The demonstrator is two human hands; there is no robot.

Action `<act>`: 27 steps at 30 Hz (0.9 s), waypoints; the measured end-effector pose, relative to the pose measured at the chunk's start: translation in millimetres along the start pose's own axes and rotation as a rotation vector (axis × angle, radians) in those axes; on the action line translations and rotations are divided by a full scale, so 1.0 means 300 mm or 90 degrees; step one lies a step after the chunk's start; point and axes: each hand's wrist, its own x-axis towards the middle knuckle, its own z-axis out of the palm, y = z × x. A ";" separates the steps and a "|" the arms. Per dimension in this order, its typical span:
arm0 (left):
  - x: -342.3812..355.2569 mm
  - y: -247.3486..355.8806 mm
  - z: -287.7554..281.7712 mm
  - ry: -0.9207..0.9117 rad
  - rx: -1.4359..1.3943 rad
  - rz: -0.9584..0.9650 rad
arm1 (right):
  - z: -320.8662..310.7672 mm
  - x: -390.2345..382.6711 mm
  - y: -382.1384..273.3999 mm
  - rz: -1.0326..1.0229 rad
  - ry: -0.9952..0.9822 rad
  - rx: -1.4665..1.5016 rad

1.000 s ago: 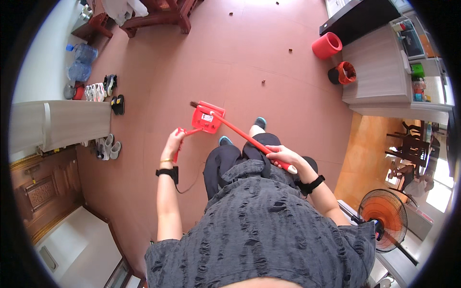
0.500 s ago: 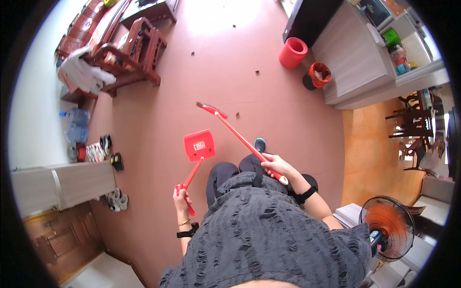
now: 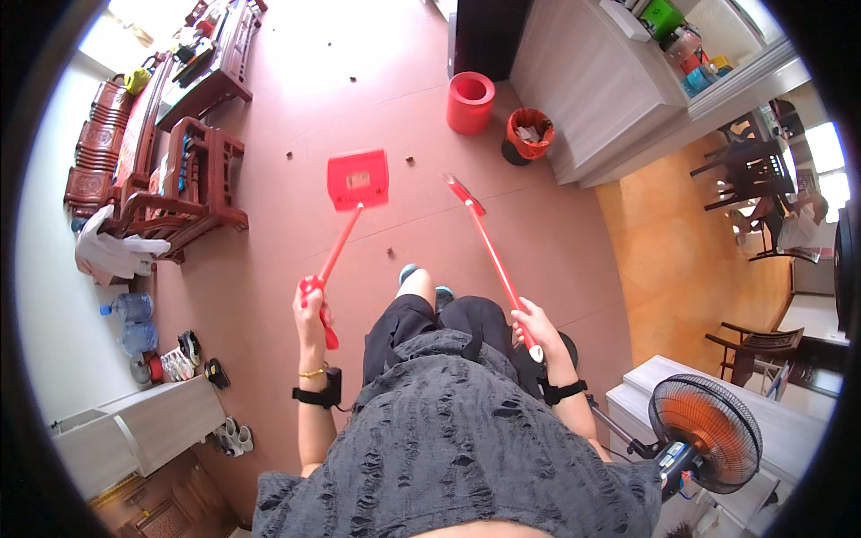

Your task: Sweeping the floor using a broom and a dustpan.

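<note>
My left hand (image 3: 311, 309) is closed on the handle of a red dustpan (image 3: 357, 177), whose pan is out ahead over the pinkish floor. My right hand (image 3: 534, 323) grips the red-and-white handle of a small broom (image 3: 494, 251); its narrow head points forward, right of the pan and apart from it. Several small brown bits (image 3: 410, 160) lie scattered on the floor around and beyond the pan, one between the two tools.
Red bin (image 3: 471, 106) and bag-lined bin (image 3: 527, 136) beside a grey cabinet (image 3: 596, 99), ahead right. Wooden furniture (image 3: 211, 184), water bottles (image 3: 134, 323), shoes (image 3: 215, 372) along the left. Standing fan (image 3: 704, 430) at lower right; chairs (image 3: 744, 161) on the orange floor, right.
I have moved forward and turned rightward; the bins and furniture are nearer and shifted left in view. The dustpan and broom, together a second ago, are now apart, both reaching forward.
</note>
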 end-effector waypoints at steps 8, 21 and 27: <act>0.376 0.282 0.421 -0.151 0.147 0.076 | -0.220 0.139 -0.043 0.038 0.145 0.139; 0.961 0.499 1.102 -0.330 0.431 0.329 | -0.347 0.281 -0.200 0.128 0.163 0.185; 1.057 0.662 1.341 -0.427 0.518 0.325 | -0.390 0.168 -0.279 0.110 0.296 -0.140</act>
